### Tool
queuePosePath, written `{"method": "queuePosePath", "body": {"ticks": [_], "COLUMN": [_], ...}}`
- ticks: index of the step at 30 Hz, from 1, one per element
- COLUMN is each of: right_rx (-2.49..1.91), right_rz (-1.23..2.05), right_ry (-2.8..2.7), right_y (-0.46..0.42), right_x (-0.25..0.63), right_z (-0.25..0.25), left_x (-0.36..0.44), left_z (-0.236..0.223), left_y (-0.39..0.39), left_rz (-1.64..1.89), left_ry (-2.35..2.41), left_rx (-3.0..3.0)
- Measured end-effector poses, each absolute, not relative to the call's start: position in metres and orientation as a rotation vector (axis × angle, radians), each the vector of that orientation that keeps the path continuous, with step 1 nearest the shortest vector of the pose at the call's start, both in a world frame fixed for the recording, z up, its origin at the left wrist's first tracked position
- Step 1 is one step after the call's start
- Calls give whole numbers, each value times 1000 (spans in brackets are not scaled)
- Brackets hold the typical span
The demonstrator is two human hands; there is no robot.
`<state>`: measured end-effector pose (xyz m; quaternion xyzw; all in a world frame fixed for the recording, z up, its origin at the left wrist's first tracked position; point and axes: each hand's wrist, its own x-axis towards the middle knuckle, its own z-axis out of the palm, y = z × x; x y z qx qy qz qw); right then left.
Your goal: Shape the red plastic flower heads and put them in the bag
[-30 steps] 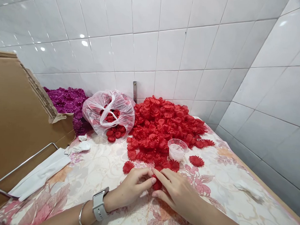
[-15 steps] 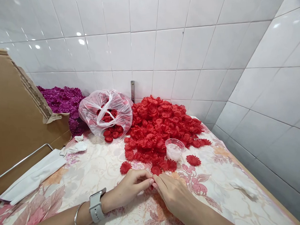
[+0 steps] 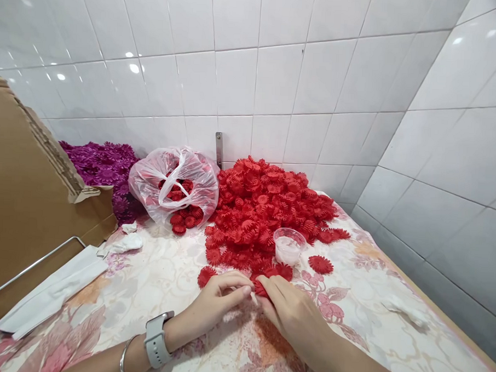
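Both hands meet at the near edge of the red flower pile [image 3: 267, 209]; the left hand [image 3: 216, 305] and the right hand [image 3: 294, 314] come together fingertip to fingertip on one small red flower [image 3: 261, 288], pinched between them just above the flowered cloth [image 3: 165, 281]; most of the flower is hidden by the fingers, so how it sits in the grip cannot be told. To my eye the careful way here is a light pinch on the rim so the petals keep their shape, with wrists low on the cloth for steadiness; the little clear cup [image 3: 288, 246] stands just beyond, close enough to tip with a careless knuckle; a loose flower [image 3: 321, 264] lies to the right, well clear.
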<state>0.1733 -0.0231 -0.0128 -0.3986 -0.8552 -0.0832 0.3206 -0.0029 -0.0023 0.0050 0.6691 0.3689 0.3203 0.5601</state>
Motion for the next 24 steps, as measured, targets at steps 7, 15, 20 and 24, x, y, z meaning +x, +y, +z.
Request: {"method": "queuePosePath", "body": {"ticks": [7,15,20,24], "right_rx": [-1099,-1132,-1166,-1130], "right_rz": [-30,119,257,488], "right_ry": [-2142,-2041,-2024,-2007], "right_y": [-24,-26,-29,-27], "right_x": [172,174,172,172], "right_z": [-18,-6,1,4], "left_x": [-1,-1,-1,-1], "left_z": [8,2,2,2], "left_y": [-7,-4,-4,-3], "left_rz": [743,794,819,831], "left_ry": [941,946,962,968], "left_rx": [1609,1543,1577,1556]}}
